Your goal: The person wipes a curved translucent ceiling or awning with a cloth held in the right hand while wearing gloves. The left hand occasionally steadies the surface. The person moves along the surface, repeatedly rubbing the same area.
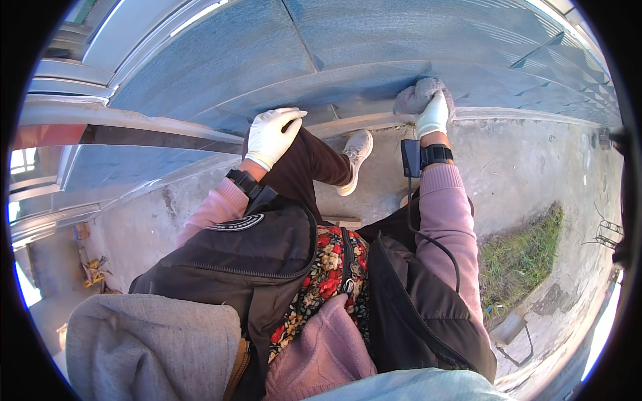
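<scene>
My right hand [433, 115], in a white glove, grips a fluffy grey cloth [416, 97]. The cloth lies against the lower part of a blue tiled wall [351, 87], just above its pale bottom ledge. In a matching white glove, my left hand [275, 135] rests on my bent knee in dark brown trousers [321, 155]. Nothing shows in that hand; its thumb stands off from the fingers. A black wrist strap holds a small dark device [411, 158] at my right wrist, with a cable running along the pink sleeve.
Rough concrete floor [501, 165] spreads below the wall. Right of me lies a grass patch [524, 260], with a bent wire piece [521, 346] nearby. A metal-framed opening [75, 75] is at the left. Yellowish clutter [94, 270] sits farther back on the left.
</scene>
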The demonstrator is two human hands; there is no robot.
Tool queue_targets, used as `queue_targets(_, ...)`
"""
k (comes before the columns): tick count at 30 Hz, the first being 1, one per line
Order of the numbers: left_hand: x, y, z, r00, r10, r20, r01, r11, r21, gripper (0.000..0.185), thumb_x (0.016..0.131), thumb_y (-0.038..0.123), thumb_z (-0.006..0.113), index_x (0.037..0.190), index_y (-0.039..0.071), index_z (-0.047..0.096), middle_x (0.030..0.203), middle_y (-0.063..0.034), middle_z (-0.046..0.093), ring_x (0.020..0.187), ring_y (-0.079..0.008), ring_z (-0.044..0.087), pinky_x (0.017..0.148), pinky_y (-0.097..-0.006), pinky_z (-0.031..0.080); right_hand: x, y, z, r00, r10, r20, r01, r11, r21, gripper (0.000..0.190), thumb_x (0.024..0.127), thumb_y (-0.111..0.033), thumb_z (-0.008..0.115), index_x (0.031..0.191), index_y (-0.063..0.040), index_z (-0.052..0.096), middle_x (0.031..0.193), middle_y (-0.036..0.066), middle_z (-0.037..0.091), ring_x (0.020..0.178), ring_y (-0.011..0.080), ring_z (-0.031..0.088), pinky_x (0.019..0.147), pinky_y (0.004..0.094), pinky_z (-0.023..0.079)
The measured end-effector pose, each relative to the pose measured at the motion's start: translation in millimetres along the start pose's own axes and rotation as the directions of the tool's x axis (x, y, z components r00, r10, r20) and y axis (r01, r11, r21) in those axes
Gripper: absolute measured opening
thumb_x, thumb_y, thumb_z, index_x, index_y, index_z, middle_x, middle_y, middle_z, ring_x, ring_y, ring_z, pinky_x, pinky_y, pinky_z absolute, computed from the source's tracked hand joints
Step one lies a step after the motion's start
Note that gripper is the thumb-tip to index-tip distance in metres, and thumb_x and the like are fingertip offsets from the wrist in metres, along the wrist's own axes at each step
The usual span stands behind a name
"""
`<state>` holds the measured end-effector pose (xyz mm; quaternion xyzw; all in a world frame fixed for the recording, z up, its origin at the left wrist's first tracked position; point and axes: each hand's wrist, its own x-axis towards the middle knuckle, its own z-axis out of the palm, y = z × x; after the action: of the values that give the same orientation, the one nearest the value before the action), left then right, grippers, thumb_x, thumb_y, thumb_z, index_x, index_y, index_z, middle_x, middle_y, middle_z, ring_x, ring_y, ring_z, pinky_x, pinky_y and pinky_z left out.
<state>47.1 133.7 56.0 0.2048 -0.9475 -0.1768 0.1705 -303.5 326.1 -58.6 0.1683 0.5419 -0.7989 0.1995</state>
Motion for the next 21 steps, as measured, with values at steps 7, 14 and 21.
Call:
queue_targets(7,0,-1,1,0.999,0.024,-0.026,-0.024,1.000,0.015,0.020,0.098,0.022,0.070,0.110,0.014,0.083,0.116,-0.0090,0.080,0.107,-0.0307,0.075,0.095,-0.0400,0.058,-22,30,15,0.983,0.149,0.105,-0.138,0.985,-0.106,0.038,0.102,-0.026,0.068,0.127,0.002,0.073,0.126,0.015,0.073,0.114,0.0264,0.068,0.100,0.0385,0.054)
queue_targets(14,-2,-3,1,1.000,0.010,-0.025,-0.010,1.000,-0.002,0.020,0.098,0.022,0.070,0.110,0.015,0.083,0.116,-0.0081,0.080,0.107,-0.0302,0.075,0.095,-0.0400,0.058,42,-35,-18,0.979,-0.119,0.167,0.088,0.978,0.187,0.038,0.109,-0.023,0.051,0.138,-0.001,0.065,0.135,0.015,0.069,0.123,0.0296,0.066,0.109,0.0447,0.052)
queue_targets(21,-1,-4,1,1.000,0.006,-0.004,-0.006,1.000,0.008,0.020,0.098,0.023,0.070,0.111,0.015,0.083,0.117,-0.0075,0.080,0.106,-0.0294,0.075,0.094,-0.0398,0.058,43,-104,-43,0.974,-0.220,0.059,0.185,0.915,0.359,0.053,0.109,-0.035,0.044,0.147,0.000,0.057,0.148,0.015,0.060,0.139,0.0308,0.055,0.119,0.0480,0.042)
